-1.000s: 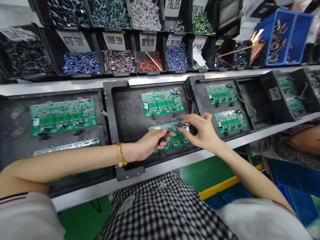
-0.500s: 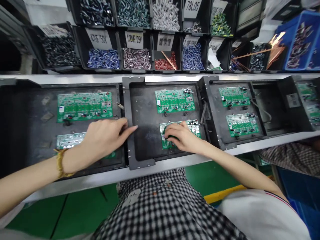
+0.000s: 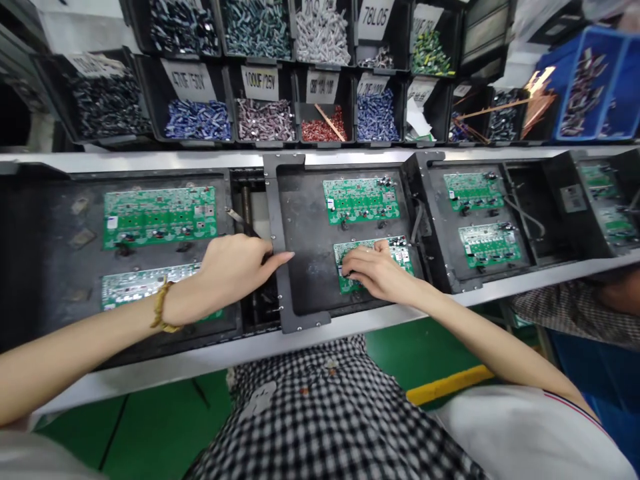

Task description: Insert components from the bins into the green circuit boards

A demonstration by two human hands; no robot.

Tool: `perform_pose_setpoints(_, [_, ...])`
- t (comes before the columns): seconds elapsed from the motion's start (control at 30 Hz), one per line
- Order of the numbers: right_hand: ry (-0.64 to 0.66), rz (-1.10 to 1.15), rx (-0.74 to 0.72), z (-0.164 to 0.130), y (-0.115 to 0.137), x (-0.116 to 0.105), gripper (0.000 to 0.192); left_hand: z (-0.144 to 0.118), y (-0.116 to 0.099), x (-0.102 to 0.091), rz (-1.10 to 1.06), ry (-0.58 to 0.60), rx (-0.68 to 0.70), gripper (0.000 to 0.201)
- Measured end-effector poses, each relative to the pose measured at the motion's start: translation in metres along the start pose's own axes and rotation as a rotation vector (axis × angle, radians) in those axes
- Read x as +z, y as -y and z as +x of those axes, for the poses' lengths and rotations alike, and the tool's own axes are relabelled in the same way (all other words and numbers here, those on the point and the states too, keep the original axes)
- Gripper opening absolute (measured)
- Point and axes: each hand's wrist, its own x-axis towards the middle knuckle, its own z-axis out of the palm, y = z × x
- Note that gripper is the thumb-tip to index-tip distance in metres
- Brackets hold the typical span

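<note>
My left hand (image 3: 233, 273), with a yellow bracelet at the wrist, lies at the left rim of the middle black tray (image 3: 307, 233). Its thumb stretches over that rim, and the other fingers curl down on the gap side, partly hidden. Over the lower green circuit board (image 3: 403, 255) in this tray, my right hand (image 3: 379, 273) has its fingers bent together at the board's left part. Whatever sits between those fingertips is hidden. Above it in the same tray lies an upper circuit board (image 3: 363, 200) with small parts on it.
Left of the gap (image 3: 250, 213), another tray holds an upper board (image 3: 159, 217) and a lower board (image 3: 133, 287). More board-carrying trays (image 3: 445, 247) stand to the right. Labelled component bins (image 3: 197, 120) line the back. A person's checked sleeve (image 3: 555, 307) shows at right.
The middle tray has slid right, opening a wider gap beside the left tray. My left hand has moved right with its rim; my right hand has shifted right with the lower board.
</note>
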Motion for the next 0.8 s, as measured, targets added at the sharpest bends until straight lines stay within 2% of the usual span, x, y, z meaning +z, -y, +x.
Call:
perform_pose_setpoints(0.27, [-0.050,-0.135,0.110,-0.044,-0.023,-0.020,0.021,0.037,-0.047,-0.002,0.024,-0.021,0.177,0.063])
perform_pose_setpoints(0.4, [0.013,-0.227,0.213,-0.056,-0.026,-0.028,0.018,0.041,-0.051,-0.006,-0.084,0.005,0.276,0.057])
perform_pose_setpoints(0.47, [0.033,-0.200,0.268,-0.057,-0.024,-0.034,0.011,0.030,-0.037,-0.013,-0.154,0.033,0.241,0.051])
perform_pose_setpoints(0.5, [0.019,-0.171,0.284,-0.054,-0.021,-0.037,0.015,0.020,-0.025,-0.018,-0.168,0.031,0.167,0.051])
perform_pose_setpoints(0.6, [-0.156,-0.004,0.237,-0.025,-0.003,-0.045,0.030,-0.020,0.025,-0.032,-0.046,-0.073,-0.236,0.063])
perform_pose_setpoints(0.67, [-0.286,0.174,0.135,0.014,0.013,-0.043,0.030,-0.051,0.062,-0.035,0.099,-0.179,-0.474,0.074])
perform_pose_setpoints(0.7, [-0.305,0.263,0.091,0.039,0.022,-0.039,0.030,-0.067,0.080,-0.034,0.156,-0.217,-0.572,0.079])
perform_pose_setpoints(0.8, [-0.146,0.413,0.112,0.118,0.047,-0.017,0.039,-0.106,0.133,-0.020,0.182,-0.261,-0.820,0.085])
